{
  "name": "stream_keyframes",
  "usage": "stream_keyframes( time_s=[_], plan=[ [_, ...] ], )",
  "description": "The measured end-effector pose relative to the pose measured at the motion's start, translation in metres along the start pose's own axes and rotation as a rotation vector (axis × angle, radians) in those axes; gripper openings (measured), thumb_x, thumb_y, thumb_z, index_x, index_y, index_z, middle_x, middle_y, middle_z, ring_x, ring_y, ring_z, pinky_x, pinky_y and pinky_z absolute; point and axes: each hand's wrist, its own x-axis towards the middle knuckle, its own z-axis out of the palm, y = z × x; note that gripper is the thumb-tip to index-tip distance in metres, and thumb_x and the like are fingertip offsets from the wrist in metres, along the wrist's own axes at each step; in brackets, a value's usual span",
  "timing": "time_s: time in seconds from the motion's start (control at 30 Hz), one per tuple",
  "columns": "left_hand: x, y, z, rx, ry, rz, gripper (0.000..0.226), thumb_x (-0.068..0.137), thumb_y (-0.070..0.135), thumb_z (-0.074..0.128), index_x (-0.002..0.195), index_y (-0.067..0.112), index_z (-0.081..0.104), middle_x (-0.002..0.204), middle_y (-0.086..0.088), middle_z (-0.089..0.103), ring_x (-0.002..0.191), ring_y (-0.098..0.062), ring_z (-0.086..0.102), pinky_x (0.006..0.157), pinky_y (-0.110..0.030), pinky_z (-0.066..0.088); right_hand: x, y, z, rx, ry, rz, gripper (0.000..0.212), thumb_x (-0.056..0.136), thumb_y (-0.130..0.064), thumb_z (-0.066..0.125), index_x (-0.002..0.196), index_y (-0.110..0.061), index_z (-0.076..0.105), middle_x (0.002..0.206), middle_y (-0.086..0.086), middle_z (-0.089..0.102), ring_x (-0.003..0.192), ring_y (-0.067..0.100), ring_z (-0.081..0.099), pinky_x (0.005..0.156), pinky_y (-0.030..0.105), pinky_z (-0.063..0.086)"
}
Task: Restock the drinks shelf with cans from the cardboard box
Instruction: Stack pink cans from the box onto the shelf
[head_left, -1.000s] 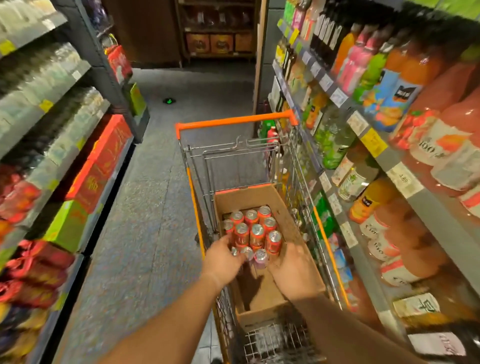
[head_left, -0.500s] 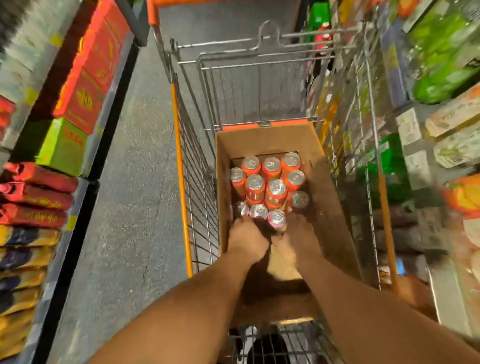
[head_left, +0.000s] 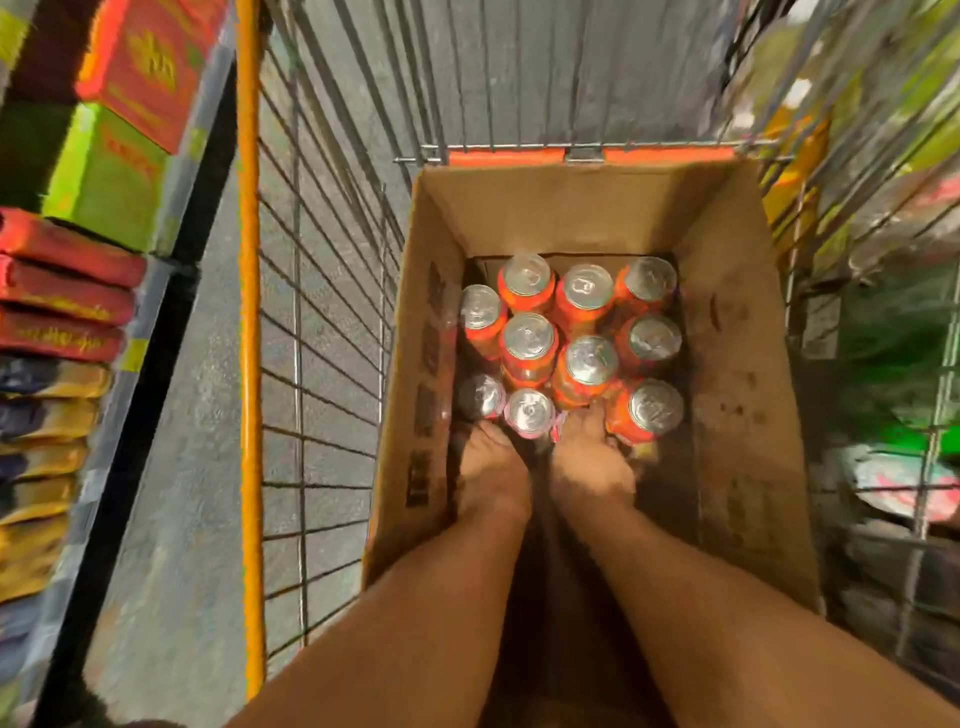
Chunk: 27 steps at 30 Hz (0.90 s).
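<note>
A cardboard box (head_left: 737, 322) sits in the cart, with several upright orange cans (head_left: 589, 361) packed at its far end. In the near row stand a dark can (head_left: 480, 396) and a pink can (head_left: 530, 410). My left hand (head_left: 491, 467) is deep in the box, its fingertips against the near sides of these two cans; the grip is hidden. My right hand (head_left: 589, 460) curls down over another pink can (head_left: 556, 432), which is mostly covered, beside an orange can (head_left: 649, 410).
The wire cart with its orange rim (head_left: 248, 364) encloses the box. Bottled drinks on shelves (head_left: 893, 364) lie blurred behind the cart's right side. Shelves of red and green packs (head_left: 104, 171) line the left, across a strip of grey floor (head_left: 192, 467).
My head has tipped down and moved closer over the box. Both hands have gone from above the cans down to the near row, and the right hand now covers a pink can.
</note>
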Motion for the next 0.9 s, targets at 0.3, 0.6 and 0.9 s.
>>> stream_keyframes(
  time_s=[0.3,0.6,0.9],
  plan=[
    [-0.011,0.0,-0.024,0.194,-0.017,0.119,0.038,0.101,0.007,0.036,0.138,-0.003,0.039,0.131,-0.021,0.046,0.117,-0.035,0.054,0.097,-0.041,0.051,0.009,0.001,0.005,-0.143,0.131,-0.087,0.017,0.073,-0.016,0.054,0.088,-0.014,0.06,0.083,0.006,0.057,0.044,0.017,0.052,0.038,0.02,0.031],
    [-0.058,0.005,-0.074,0.124,-0.09,0.16,0.045,0.103,0.01,0.043,0.143,-0.006,0.032,0.137,-0.027,0.045,0.121,-0.036,0.056,0.093,-0.043,0.055,-0.044,0.009,-0.03,-0.029,-0.002,0.043,0.045,0.098,-0.015,0.042,0.142,-0.01,0.033,0.141,0.012,0.038,0.114,0.033,0.059,0.086,0.04,0.05],
    [-0.138,-0.025,-0.177,-0.062,0.084,0.554,0.058,0.09,0.013,0.062,0.141,0.008,0.035,0.138,-0.015,0.047,0.129,-0.031,0.052,0.105,-0.037,0.045,-0.167,-0.005,-0.111,0.251,0.328,0.187,0.048,0.084,-0.027,0.063,0.128,-0.018,0.046,0.121,0.005,0.049,0.108,0.025,0.057,0.089,0.036,0.051]
  ],
)
